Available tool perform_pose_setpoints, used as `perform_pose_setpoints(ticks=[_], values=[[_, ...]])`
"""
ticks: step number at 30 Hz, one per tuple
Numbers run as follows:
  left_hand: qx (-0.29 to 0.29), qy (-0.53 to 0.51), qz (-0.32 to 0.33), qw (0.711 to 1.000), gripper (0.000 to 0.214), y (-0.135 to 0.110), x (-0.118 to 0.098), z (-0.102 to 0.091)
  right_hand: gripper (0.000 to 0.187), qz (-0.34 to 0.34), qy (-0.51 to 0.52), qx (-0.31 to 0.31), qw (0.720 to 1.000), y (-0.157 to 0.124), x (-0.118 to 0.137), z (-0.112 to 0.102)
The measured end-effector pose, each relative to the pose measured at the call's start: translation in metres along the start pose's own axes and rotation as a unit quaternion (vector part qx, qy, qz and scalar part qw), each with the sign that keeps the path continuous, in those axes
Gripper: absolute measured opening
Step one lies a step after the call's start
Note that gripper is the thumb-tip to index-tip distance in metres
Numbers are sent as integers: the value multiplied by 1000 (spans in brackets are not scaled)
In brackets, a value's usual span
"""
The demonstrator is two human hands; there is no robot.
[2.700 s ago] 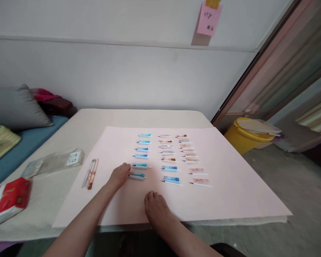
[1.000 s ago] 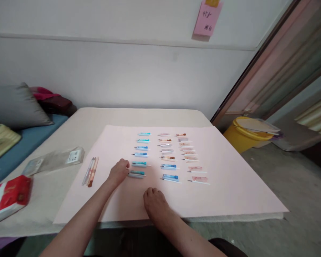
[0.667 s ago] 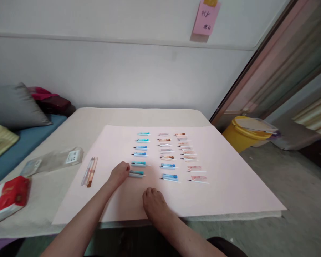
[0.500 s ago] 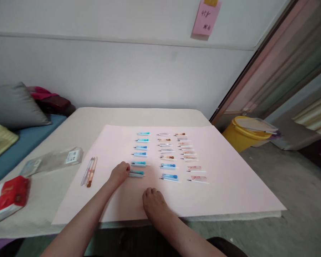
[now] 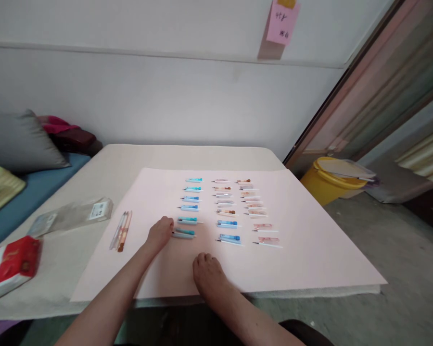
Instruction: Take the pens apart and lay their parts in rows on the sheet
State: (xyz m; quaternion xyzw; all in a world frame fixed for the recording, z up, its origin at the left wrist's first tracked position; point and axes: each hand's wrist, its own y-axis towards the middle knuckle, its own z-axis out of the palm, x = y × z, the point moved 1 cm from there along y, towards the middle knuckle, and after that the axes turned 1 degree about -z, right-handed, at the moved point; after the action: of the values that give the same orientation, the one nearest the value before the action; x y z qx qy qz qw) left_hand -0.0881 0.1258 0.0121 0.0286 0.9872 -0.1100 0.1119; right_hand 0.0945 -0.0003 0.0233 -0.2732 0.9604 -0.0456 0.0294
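Pens [image 5: 122, 234] at far left lie unmoved; next, the left hand [image 5: 160, 230] has eased slightly leftward, baring more of the left column's nearest teal pen [image 5: 185, 231]. Its fingers curl narrowly beside that tip, contact unclear; rightward, the right hand [image 5: 208, 273] curls over the pink sheet [image 5: 310, 259], grip hidden.

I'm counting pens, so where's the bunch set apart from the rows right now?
In the head view, the bunch of pens lies on the pale pink sheet near its left edge, between the clear plastic packet and the left hand.
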Motion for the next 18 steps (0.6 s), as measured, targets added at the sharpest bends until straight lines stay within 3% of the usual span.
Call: perform_pose_setpoints(ticks=[10, 18], values=[[12, -11, 14, 1000, 14, 4, 9, -2, 26, -3, 8, 8, 1000, 2, 1, -3], [23, -16, 20, 999, 12, 4, 3, -2, 26, 2, 2, 4, 1000, 2, 1, -2]])
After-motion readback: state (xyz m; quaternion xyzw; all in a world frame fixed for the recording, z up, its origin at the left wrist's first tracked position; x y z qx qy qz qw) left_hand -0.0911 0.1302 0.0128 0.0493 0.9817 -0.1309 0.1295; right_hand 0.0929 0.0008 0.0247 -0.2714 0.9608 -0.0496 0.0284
